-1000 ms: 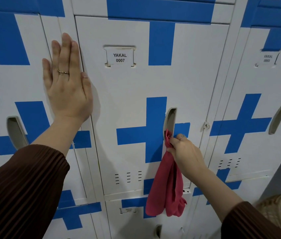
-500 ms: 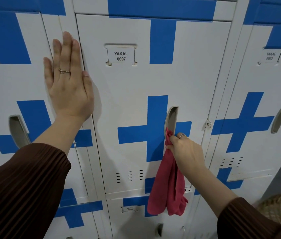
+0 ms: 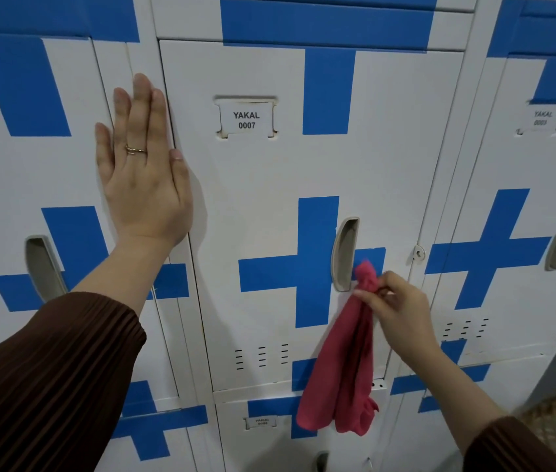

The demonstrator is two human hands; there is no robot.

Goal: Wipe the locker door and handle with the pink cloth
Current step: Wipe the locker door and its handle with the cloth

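- So, right hand [image 3: 396, 308] pinches the pink cloth [image 3: 341, 376] near its top, tip just beside the handle [image 3: 344, 253], rest dangling.
- Left hand [image 3: 143, 185] lies flat, fingers straight, by the left edge of the locker door [image 3: 263, 206].
- Guessing the handle's underway, door face left to do.
- Open door above; hasp [image 3: 419, 253] on the right could snag.

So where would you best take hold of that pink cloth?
Take the pink cloth at its bunched top, where the right hand pinches it, coming from the front: it hangs in front of the locker door, and its lower folds dangle limp, probably giving little to grip.
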